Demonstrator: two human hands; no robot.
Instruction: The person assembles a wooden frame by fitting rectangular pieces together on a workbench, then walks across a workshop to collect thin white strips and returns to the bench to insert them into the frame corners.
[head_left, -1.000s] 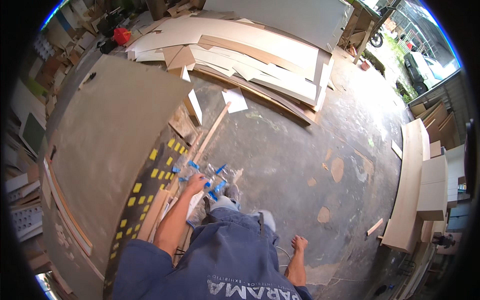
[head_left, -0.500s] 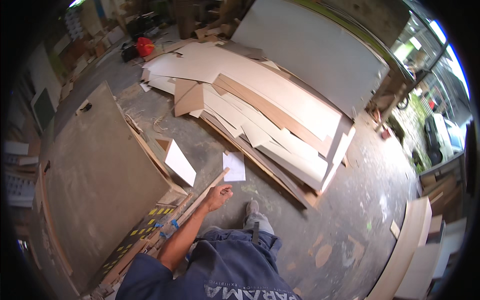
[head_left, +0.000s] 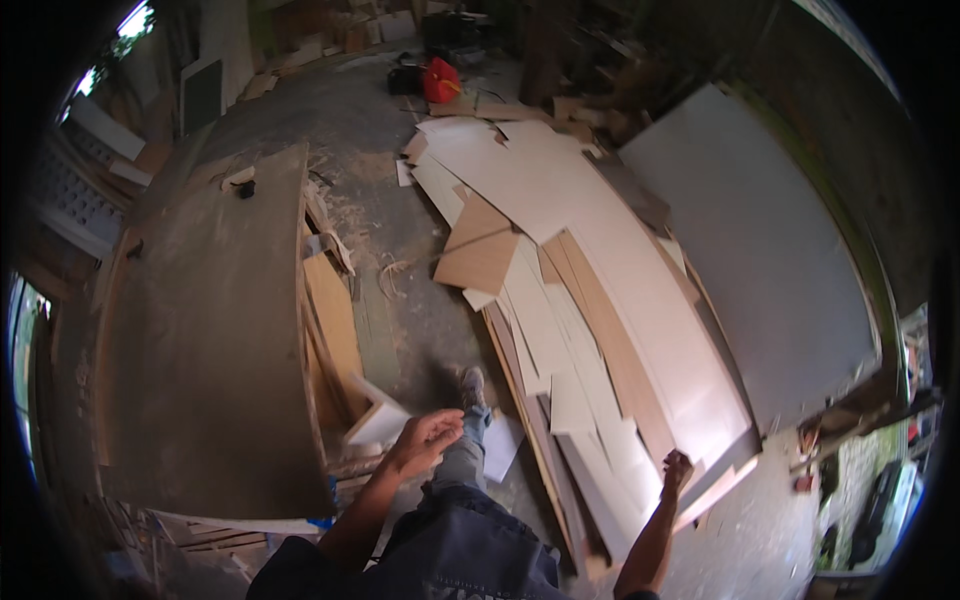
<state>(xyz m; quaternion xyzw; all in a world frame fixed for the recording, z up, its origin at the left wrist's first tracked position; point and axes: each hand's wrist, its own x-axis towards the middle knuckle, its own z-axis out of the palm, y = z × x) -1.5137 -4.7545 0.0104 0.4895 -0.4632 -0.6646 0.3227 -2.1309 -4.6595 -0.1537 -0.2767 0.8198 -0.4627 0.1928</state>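
My left hand [head_left: 428, 440] hangs in front of my body, its fingers loosely stretched, with nothing in it. It is nearest to a white board piece [head_left: 380, 420] beside the worktable. To the right, my right hand [head_left: 677, 468] is raised over the near end of the pile of sheets, its fingers curled in, with no object showing. That pile has a long pale sheet [head_left: 600, 215], narrow cream offcuts [head_left: 570, 335] and a brown square piece [head_left: 477, 245]. A white sheet of paper [head_left: 503, 448] lies on the floor by my leg.
A wide brown worktable [head_left: 200, 370] stands on the left, with a small dark object [head_left: 245, 188] on it. A large grey panel [head_left: 765, 260] leans beyond the pile. Wood shavings [head_left: 345, 225] litter the floor between. A red bag [head_left: 440, 80] sits at the back.
My view has turned left and I have stepped forward between worktable and pile. My right hand has come into view. The floor paper is now partly behind my leg.
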